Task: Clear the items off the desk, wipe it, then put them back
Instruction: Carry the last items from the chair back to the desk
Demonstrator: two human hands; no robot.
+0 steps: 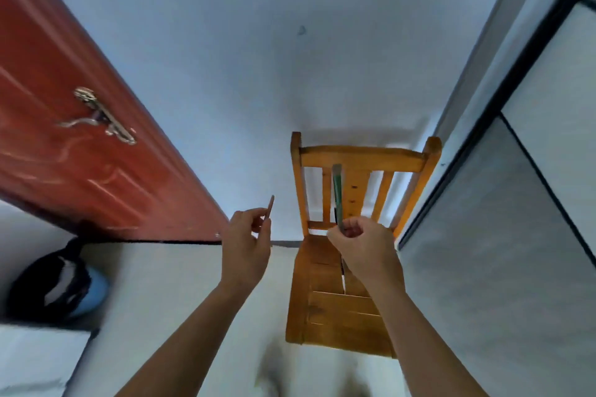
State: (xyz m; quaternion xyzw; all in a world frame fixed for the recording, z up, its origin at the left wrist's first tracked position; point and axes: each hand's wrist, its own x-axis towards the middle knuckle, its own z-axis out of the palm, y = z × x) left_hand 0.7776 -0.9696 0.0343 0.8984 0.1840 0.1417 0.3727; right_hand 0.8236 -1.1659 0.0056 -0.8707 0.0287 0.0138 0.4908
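Note:
My left hand (pixel 246 243) is raised in front of me and pinches a thin reddish-brown stick-like item (pixel 270 207) that points upward. My right hand (pixel 362 246) grips a slim green item (pixel 337 193) held upright, its top end grey. Both hands hover over a wooden chair (pixel 325 313) that stands against the white wall; my right hand is above the back of its seat. Something thin, dark and white pokes out under my right hand (pixel 343 277); what it is I cannot tell. No desk is in view.
A red-brown door (pixel 64 151) with a metal lever handle (pixel 103 118) stands open at the left. A dark bag over something blue (pixel 58 287) lies on the floor lower left. A grey panelled wardrobe or partition (pixel 516 203) fills the right. A white surface edge (pixel 35 361) shows bottom left.

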